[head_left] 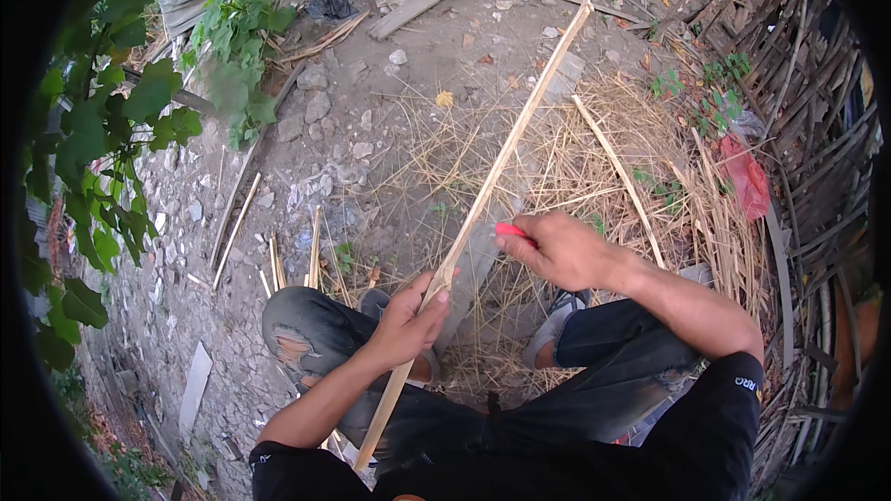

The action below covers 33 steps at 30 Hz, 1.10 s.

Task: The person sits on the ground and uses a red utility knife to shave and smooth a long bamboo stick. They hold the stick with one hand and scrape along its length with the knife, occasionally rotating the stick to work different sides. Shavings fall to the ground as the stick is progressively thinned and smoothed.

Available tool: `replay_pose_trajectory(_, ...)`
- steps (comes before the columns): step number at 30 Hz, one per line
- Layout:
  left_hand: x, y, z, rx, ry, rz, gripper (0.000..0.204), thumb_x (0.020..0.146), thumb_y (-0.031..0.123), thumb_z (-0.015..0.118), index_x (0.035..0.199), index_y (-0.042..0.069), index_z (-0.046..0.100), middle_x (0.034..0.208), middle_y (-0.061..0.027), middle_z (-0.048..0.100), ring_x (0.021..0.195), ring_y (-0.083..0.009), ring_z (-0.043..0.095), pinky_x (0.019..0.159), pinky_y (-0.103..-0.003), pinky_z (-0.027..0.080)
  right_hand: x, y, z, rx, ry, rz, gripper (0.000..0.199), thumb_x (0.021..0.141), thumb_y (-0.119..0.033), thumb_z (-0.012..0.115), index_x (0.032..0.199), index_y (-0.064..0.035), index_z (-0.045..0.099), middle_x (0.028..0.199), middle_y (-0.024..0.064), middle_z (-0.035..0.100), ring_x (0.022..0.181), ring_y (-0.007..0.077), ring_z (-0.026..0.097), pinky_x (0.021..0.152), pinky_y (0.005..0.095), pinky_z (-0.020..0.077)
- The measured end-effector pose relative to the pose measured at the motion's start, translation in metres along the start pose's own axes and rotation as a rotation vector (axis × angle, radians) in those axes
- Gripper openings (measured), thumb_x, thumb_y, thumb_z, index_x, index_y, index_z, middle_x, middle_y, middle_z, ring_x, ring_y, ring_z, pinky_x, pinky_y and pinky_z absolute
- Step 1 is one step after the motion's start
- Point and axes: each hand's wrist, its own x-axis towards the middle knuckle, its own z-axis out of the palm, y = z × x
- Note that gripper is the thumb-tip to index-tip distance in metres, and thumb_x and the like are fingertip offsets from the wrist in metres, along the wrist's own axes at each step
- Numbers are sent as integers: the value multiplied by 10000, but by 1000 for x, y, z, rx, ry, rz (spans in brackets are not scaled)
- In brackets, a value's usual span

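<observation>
My left hand (414,320) is closed around a long, pale split bamboo strip (508,150). The strip slants from beside my left thigh up to the far right of centre. In my closed right hand (563,250) is a small red tool (513,231). Only its red end shows past my fingers, so its exact kind is hidden. This hand is to the right of the strip, a short gap away from it. Under the strip, between my feet, a grey board (475,269) lies on the ground.
Thin shavings (594,144) cover the ground ahead and right. Another pale strip (620,176) lies there, near a red plastic bag (745,178). Stacked sticks (817,130) line the right side. Leafy branches (88,148) hang at left, over stony ground. Several short strips (314,246) stand beyond my left knee.
</observation>
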Motion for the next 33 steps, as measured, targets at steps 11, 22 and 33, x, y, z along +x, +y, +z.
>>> replay_pose_trajectory(11,4,2,-1,-237,-84,-109,389,1130,321,430,1475,142,412,672,77,341,512,-35,327,450,-220,263,16,-25,40,-102,-78,26,491,1062,-446,502,1082,25,637,777,274,693,773,474,696,702,548,545)
replay_pose_trajectory(22,12,17,-10,-158,-95,-58,400,1133,292,422,1492,116,419,747,45,325,519,-42,299,442,-220,246,32,-14,24,-202,80,92,569,1068,-500,459,1129,37,633,773,260,701,758,440,714,721,552,553)
replay_pose_trajectory(33,-35,-22,-20,-1,-348,-222,445,1130,274,431,1508,41,416,720,48,386,521,-41,357,452,-213,323,-45,222,-101,-218,911,557,702,1068,-553,406,916,74,683,746,296,640,786,459,665,761,518,485)
